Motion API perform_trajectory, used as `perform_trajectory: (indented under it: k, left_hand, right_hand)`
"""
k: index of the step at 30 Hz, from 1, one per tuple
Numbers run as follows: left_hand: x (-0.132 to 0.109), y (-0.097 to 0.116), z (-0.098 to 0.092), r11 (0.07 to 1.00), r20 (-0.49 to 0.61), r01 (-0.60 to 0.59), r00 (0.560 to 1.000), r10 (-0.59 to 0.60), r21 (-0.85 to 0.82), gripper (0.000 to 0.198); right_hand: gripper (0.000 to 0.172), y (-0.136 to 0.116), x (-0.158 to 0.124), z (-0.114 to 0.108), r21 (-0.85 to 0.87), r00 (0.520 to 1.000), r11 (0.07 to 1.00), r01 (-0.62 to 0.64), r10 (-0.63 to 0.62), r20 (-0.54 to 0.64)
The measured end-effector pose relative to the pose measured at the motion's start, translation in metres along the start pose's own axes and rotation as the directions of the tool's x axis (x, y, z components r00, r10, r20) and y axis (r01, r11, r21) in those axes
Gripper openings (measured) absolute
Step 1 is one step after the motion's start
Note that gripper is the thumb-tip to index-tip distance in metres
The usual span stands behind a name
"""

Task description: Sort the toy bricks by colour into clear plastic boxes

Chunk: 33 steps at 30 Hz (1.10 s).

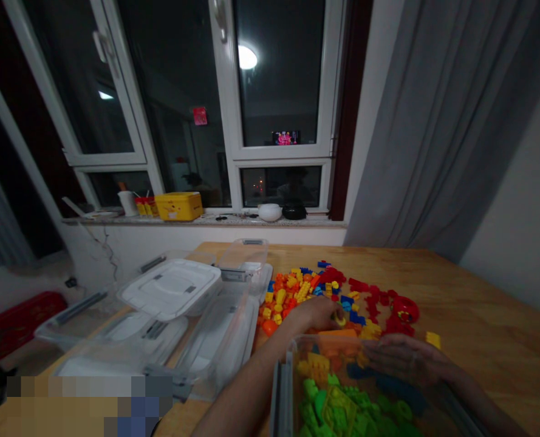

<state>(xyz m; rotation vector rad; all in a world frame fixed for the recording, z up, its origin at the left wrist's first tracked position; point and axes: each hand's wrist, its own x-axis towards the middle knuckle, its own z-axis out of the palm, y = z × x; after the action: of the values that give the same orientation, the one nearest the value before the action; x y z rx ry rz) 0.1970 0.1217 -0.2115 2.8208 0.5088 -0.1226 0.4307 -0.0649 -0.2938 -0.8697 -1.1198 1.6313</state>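
A clear plastic storage box (pixel 281 394) stands close in front of me, with green toy blocks (pixel 352 406) in its near part. Just beyond its far rim, my left hand (pixel 322 312) curls over the loose pile, its fingertips closed round a small curved yellow toy block (pixel 339 320). My right hand (pixel 406 357) is at the far right of the box, fingers stretched out and partly seen through the clear plastic. Whether it is inside or outside the wall I cannot tell. Orange and yellow blocks (pixel 288 294) lie beyond my left forearm; red pieces (pixel 381 297) lie to the right.
Several clear boxes and white lids (pixel 172 288) are stacked on the left of the wooden table (pixel 479 303). A lone yellow block (pixel 432 340) lies right of my right hand. On the windowsill stand a yellow container (pixel 178 206) and a white round pot (pixel 270 212).
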Motion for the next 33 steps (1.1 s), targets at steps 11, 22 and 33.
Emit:
perform_trajectory:
  k: [11,22,33]
  left_hand:
    - [-0.001,-0.009,0.002,0.999,-0.004,0.005,1.0,-0.005,0.048,0.028]
    - [0.0,-0.032,-0.003,0.999,-0.131,0.047,0.99,-0.044,0.024,0.026]
    - [-0.009,-0.037,-0.007,0.998,-0.211,0.057,0.976,-0.061,-0.026,0.028]
  right_hand:
    - [0.041,-0.004,0.001,0.007,0.1,0.998,0.994,0.042,-0.047,0.047]
    - [0.04,0.011,0.007,-0.003,0.113,0.999,0.993,0.042,-0.045,0.017]
    - [0.036,0.009,0.006,-0.005,0.077,0.999,0.996,0.034,-0.033,-0.005]
